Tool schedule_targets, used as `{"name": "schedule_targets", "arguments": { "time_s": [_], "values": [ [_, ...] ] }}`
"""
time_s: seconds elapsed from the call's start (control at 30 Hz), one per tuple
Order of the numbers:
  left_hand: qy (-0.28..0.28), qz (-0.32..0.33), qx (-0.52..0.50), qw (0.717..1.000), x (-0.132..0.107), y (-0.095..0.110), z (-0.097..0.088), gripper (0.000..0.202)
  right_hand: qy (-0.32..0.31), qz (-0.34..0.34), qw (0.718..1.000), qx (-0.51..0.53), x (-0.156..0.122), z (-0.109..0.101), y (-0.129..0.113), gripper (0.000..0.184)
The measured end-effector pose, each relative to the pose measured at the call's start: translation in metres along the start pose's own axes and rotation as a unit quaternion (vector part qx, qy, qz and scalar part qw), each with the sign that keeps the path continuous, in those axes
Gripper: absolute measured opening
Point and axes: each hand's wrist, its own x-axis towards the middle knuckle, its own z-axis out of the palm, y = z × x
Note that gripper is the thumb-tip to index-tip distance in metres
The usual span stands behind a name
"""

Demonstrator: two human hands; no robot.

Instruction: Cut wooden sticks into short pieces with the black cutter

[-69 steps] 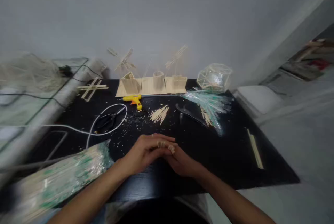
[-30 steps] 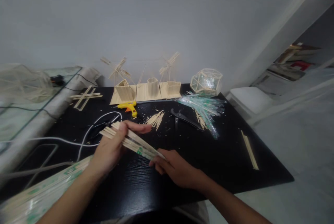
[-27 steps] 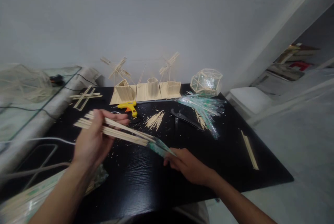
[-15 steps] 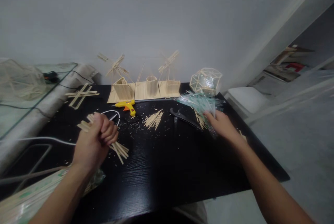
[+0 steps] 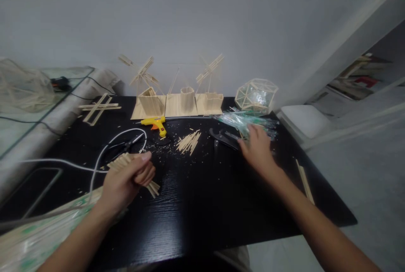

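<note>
My left hand [image 5: 126,179] is closed round a bundle of thin wooden sticks [image 5: 122,161], held low over the black table [image 5: 202,208] at the left of middle. My right hand [image 5: 257,149] reaches out to the far right of the table, its fingers spread on a heap of clear green-printed plastic wrappers [image 5: 249,121]. Black pliers [image 5: 223,137] lie just left of that hand. A small pile of short cut sticks [image 5: 189,141] lies between the two hands, further back.
A yellow glue gun [image 5: 155,123] and stick-built windmill models [image 5: 179,99] stand at the back, with a stick polyhedron [image 5: 257,93] at back right. Scissors [image 5: 125,147] and a white cable [image 5: 79,164] lie left. A wrapped stick pack [image 5: 41,234] lies near left; loose sticks [image 5: 305,181] lie right.
My right hand pulled the plastic wrapper off the bundle and carried it to the wrapper heap at the right. My left hand kept the bare sticks and moved slightly nearer.
</note>
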Motion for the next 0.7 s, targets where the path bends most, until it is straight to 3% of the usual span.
{"name": "schedule_targets", "arguments": {
  "time_s": [0.1,0.2,0.27,0.33,0.43,0.5,0.57,0.63,0.7],
  "values": [
    [-0.030,0.026,0.048,0.998,-0.003,-0.001,0.012,0.061,0.000,-0.082,0.992,0.093,-0.033,0.000,-0.042,0.050],
    [-0.056,0.027,0.017,0.998,-0.006,-0.004,0.030,0.062,-0.065,-0.134,0.962,0.227,-0.063,-0.011,-0.089,0.043],
    [-0.057,0.002,-0.045,0.997,-0.008,-0.011,0.042,0.066,-0.133,-0.142,0.928,0.318,-0.076,-0.020,-0.118,0.046],
    [-0.053,-0.016,-0.094,0.994,-0.010,-0.020,0.054,0.066,-0.212,-0.148,0.876,0.407,-0.084,-0.027,-0.140,0.053],
    [-0.046,-0.018,-0.127,0.991,-0.013,-0.034,0.065,0.064,-0.327,-0.123,0.806,0.478,-0.087,-0.030,-0.160,0.029],
    [-0.038,-0.018,-0.142,0.989,-0.014,-0.039,0.065,0.060,-0.381,-0.114,0.782,0.481,-0.084,-0.030,-0.163,0.021],
    [-0.050,-0.024,-0.136,0.989,-0.014,-0.041,0.058,0.056,-0.408,-0.122,0.783,0.454,-0.080,-0.030,-0.161,0.029],
    [-0.080,-0.037,-0.082,0.993,-0.014,-0.037,0.046,0.050,-0.422,-0.139,0.806,0.392,-0.074,-0.033,-0.154,0.030],
    [-0.050,-0.024,-0.041,0.998,-0.011,-0.030,0.030,0.038,-0.436,-0.146,0.838,0.294,-0.069,-0.035,-0.145,0.027]
  ]
}}
